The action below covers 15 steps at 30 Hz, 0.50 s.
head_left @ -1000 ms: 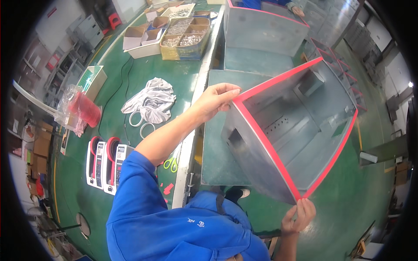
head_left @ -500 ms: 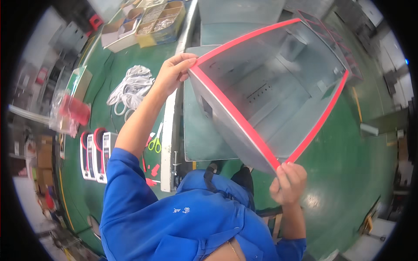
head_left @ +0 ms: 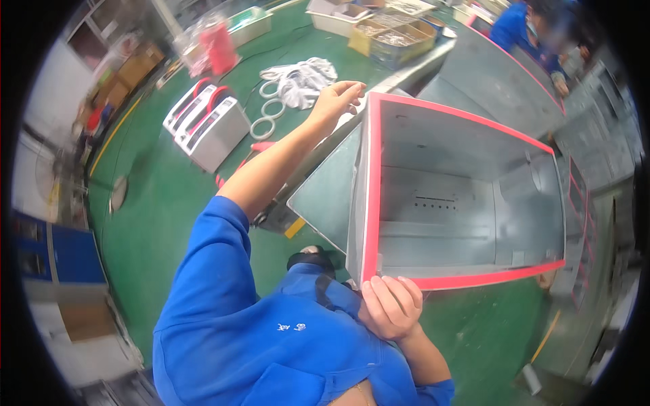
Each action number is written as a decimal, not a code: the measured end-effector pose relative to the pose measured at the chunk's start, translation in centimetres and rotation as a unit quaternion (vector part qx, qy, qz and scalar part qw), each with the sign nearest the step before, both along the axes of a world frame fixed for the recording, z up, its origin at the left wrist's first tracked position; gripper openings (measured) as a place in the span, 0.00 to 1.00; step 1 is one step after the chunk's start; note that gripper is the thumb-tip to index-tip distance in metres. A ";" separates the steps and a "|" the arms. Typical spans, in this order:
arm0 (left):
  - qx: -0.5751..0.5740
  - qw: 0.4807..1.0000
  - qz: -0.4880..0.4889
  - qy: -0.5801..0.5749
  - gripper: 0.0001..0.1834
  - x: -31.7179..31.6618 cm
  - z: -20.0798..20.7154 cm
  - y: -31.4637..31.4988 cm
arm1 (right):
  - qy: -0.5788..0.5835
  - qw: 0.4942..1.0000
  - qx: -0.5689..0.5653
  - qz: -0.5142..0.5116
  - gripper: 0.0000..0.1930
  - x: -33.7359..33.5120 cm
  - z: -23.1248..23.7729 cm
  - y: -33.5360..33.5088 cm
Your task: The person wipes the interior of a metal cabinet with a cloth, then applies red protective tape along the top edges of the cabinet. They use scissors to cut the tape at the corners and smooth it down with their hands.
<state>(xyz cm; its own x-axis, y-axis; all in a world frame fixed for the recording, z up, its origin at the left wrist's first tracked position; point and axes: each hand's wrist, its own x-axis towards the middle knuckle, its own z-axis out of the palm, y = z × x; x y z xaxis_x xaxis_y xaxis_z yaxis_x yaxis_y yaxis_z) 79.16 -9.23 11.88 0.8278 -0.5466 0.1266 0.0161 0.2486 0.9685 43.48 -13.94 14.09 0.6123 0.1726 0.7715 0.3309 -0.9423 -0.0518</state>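
Note:
A grey sheet-metal box (head_left: 433,240) with red strips along its open rim tilts in front of me, its open side facing up toward me. Slots and small round holes show in its inner wall. My right hand (head_left: 393,308) grips the box's near left corner, fingers over the red rim and thumb hidden. Beside the far left corner is my left hand (head_left: 336,105), its fingers loosely bent and apart, with nothing seen in them. Beneath the box, a grey-green flat surface (head_left: 328,193) sticks out on the left.
White gloves (head_left: 308,81) and pale rings (head_left: 263,127) lie left of my left hand, near white tape dispensers (head_left: 213,135) with red rolls. Divided bins (head_left: 399,40) hold small metal parts. At the far right, a co-worker's blue sleeve (head_left: 511,27) is beside another red-edged metal piece (head_left: 497,81).
The box has turned and now sits lower, its rim more level. My left hand has come off its corner; my right hand still grips the near corner. The view has swung right.

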 end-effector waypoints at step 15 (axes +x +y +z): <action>0.194 0.748 0.007 -0.634 0.26 -13.2 3.6 4.6 | -0.042 0.995 0.028 0.083 0.11 -0.8 -1.9 -2.3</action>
<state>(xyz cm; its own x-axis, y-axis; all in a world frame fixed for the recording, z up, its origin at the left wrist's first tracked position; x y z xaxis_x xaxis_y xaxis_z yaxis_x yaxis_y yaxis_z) 65.97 -4.63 15.47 0.1824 -0.7386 0.6490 -0.9773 -0.0639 0.2019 42.64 -16.26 12.22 0.5128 0.2208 0.8296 0.4867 -0.8709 -0.0691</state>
